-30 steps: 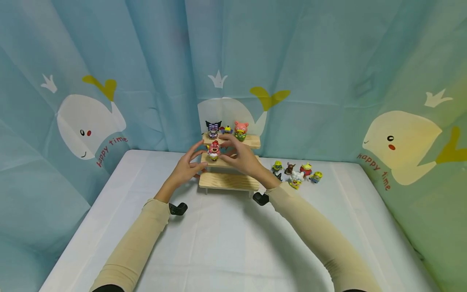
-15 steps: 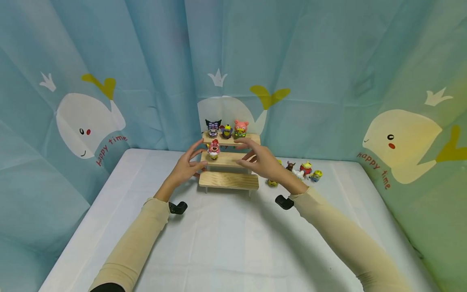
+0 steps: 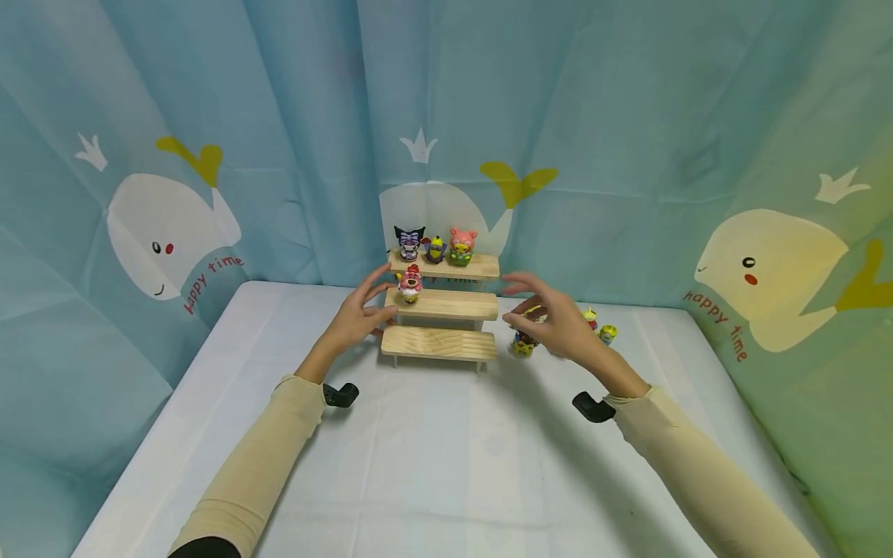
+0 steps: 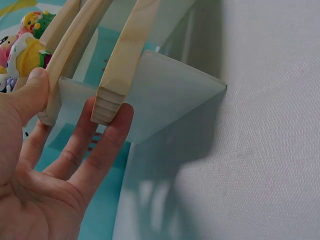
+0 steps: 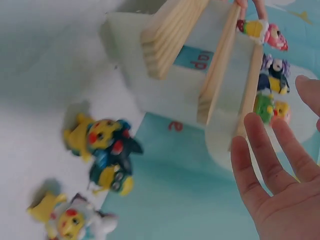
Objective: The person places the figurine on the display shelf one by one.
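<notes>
A three-tier wooden display stand [image 3: 453, 305] with pale translucent supports stands at the back of the table. My left hand [image 3: 353, 319] holds its left side; in the left wrist view the thumb is on the middle board [image 4: 75, 50], other fingers at the board ends. A pink bear figurine [image 3: 410, 285] with a red top is on the middle tier's left. Above it are a black-and-purple figurine [image 3: 409, 244], a small yellow-and-purple one [image 3: 436, 249] and a pink-and-green one [image 3: 463, 246]. My right hand [image 3: 558, 322], holding nothing, hovers right of the stand, fingers spread.
Several figurines lie on the white table under and beyond my right hand, partly hidden by it; a yellow one [image 3: 523, 346] and a yellow-and-blue one [image 3: 608, 334] show. In the right wrist view a white-and-yellow figurine [image 5: 72, 222] is nearest. A blue whale-print curtain [image 3: 600, 155] hangs behind.
My right hand has drawn away from the pink bear figurine and moved right, past the stand, toward the figurines on the table. The left hand stays on the stand.
</notes>
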The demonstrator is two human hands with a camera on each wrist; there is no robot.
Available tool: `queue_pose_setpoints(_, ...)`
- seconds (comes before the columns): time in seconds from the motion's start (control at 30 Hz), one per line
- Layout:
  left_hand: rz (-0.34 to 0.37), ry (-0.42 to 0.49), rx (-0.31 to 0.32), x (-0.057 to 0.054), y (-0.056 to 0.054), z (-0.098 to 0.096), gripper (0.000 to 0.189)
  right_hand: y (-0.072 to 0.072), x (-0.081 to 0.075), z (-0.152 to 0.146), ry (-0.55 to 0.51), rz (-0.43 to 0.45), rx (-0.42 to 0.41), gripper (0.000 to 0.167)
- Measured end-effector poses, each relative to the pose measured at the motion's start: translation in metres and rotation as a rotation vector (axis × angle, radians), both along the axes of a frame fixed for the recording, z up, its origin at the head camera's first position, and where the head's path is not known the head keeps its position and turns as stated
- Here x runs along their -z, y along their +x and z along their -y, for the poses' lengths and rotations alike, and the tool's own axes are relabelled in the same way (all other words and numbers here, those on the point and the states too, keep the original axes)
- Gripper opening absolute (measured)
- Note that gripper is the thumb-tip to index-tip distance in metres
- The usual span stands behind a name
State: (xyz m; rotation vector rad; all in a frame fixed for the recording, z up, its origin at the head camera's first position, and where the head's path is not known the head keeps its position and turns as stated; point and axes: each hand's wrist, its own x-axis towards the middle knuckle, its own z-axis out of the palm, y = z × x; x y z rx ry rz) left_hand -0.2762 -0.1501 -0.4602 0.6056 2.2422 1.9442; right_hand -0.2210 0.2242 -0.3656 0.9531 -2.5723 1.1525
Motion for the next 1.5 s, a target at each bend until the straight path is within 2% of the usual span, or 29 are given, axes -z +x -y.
queue_pose_setpoints(0.27,-0.014,-0.006,-0.008,0.0,-0.001,-0.002,0.077,0.014,0.011,-0.039,0.011,-0.088,0.099,0.063)
queue_pose_setpoints(0.5,-0.009,-0.014,-0.011,-0.001,0.0,-0.001,0.078,0.022,0.017,-0.065,0.036,-0.115,0.168,0.064)
queue_pose_setpoints(0.67,-0.018,-0.006,-0.002,-0.001,0.0,0.0,0.079,0.024,0.021,-0.076,0.051,-0.096,0.202,0.063)
queue_pose_setpoints(0.9,0.004,-0.001,0.008,-0.002,0.0,0.001,0.08,0.027,0.03,-0.09,0.043,-0.022,0.225,0.06)
queue_pose_setpoints(1.1,0.034,-0.001,0.009,-0.002,0.0,0.001,0.081,0.028,0.045,-0.1,0.056,0.025,0.268,0.055)
queue_pose_setpoints(1.17,0.032,-0.002,0.008,-0.006,0.003,0.0,0.08,0.029,0.051,-0.103,0.047,0.037,0.281,0.053)
queue_pose_setpoints(1.3,0.016,0.003,0.007,-0.005,0.005,0.0,0.08,0.028,0.061,-0.11,0.033,0.04,0.304,0.052)
queue_pose_setpoints(1.5,-0.002,-0.008,-0.003,-0.001,0.001,0.0,0.078,0.023,0.073,-0.118,0.025,0.102,0.335,0.052)
